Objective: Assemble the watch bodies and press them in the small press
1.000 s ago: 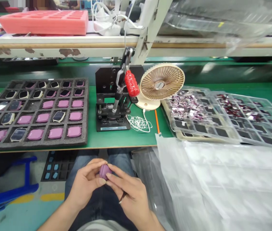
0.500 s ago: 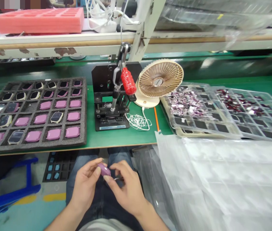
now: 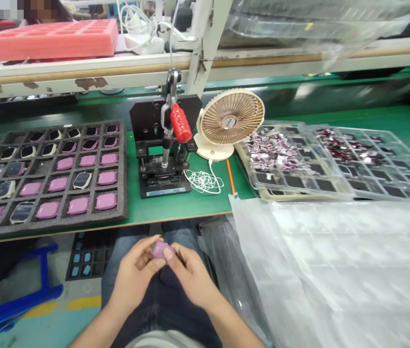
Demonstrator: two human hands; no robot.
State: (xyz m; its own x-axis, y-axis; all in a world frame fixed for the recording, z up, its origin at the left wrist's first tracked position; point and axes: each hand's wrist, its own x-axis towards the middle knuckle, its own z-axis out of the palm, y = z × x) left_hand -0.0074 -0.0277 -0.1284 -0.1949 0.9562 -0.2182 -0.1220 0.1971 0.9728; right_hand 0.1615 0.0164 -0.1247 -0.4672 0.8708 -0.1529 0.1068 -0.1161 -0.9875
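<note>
Pinching the purple case [image 3: 159, 249] between fingertips, your left hand [image 3: 134, 275] and right hand [image 3: 192, 278] meet at seven o'clock above your lap [image 3: 161, 296]; the fan badge [image 3: 229, 123] at one o'clock is illegible.

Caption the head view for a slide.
Left hand and right hand hold a purple case above the lap, before a bench bearing a foam tray, red-handled press and fan.

My left hand [image 3: 130, 278] and my right hand [image 3: 196, 280], both bare | my forearms [image 3: 98, 325], bare as far as the view reaches | my jeans [image 3: 183, 233], faded blue denim farther out, darkening to navy nearer me | my top [image 3: 165, 340], a pale grey-white edge of cloth, its cut hidden
</note>
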